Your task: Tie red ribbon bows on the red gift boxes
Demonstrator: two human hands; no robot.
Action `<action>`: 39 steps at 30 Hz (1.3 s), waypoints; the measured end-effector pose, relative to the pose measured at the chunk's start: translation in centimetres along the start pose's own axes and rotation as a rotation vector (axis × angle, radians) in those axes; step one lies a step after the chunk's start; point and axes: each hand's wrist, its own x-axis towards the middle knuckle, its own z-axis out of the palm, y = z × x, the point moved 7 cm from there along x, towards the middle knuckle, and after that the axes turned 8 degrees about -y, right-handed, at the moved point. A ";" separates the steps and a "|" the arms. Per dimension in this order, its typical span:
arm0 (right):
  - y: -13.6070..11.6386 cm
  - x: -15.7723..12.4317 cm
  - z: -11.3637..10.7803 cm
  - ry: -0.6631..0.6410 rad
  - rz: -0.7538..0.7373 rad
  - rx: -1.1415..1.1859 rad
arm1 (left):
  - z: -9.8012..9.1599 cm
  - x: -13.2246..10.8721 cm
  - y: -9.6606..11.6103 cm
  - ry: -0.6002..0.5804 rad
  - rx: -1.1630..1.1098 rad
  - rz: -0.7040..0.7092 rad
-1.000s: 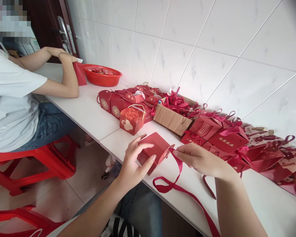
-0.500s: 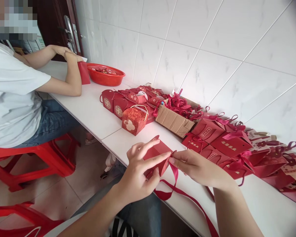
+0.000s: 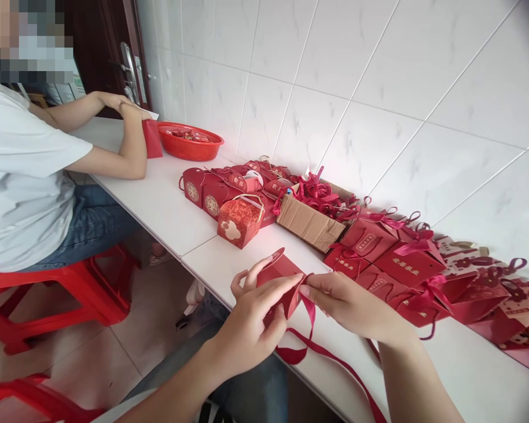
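A small red gift box (image 3: pixel 278 267) is between my hands above the table's near edge. My left hand (image 3: pixel 258 314) is closed around the box's near side, its forefinger stretched along the top and the thumb below. At the box's right end, my right hand (image 3: pixel 341 299) pinches the ribbon close to the box with thumb and forefinger. The red ribbon (image 3: pixel 341 361) hangs from there, loops below the box and runs down across the table edge. Exactly how the ribbon passes through the box is hidden by my fingers.
Red gift boxes (image 3: pixel 211 200) stand ahead, beside a cardboard box (image 3: pixel 311 226) of ribbons. Bow-tied red gift bags (image 3: pixel 417 261) line the wall at right. A red basin (image 3: pixel 189 150) of packets stands farther off. At left a co-worker (image 3: pixel 30 170) sits on a red stool (image 3: pixel 70 296).
The whole scene has shifted slightly downward in view. My left fingers lie a little closer together over the box; my right hand keeps its pinch.
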 end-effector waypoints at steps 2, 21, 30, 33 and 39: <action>0.1 0.0 0.1 -0.004 0.011 -0.011 | 0.1 0.1 0.0 -0.014 -0.012 0.005; -0.3 -0.8 -1.1 0.183 0.091 -0.211 | -0.2 -0.4 0.3 -0.031 -0.109 0.080; 0.1 -0.6 -2.6 0.378 0.030 -0.204 | -0.2 -0.8 0.4 -0.001 -0.125 0.102; 0.7 -0.4 -2.8 0.375 0.036 -0.191 | -1.0 -0.8 0.6 0.126 -0.168 0.166; 1.1 -0.8 -3.4 0.410 0.107 -0.240 | -3.0 -1.3 0.0 0.323 -0.346 0.188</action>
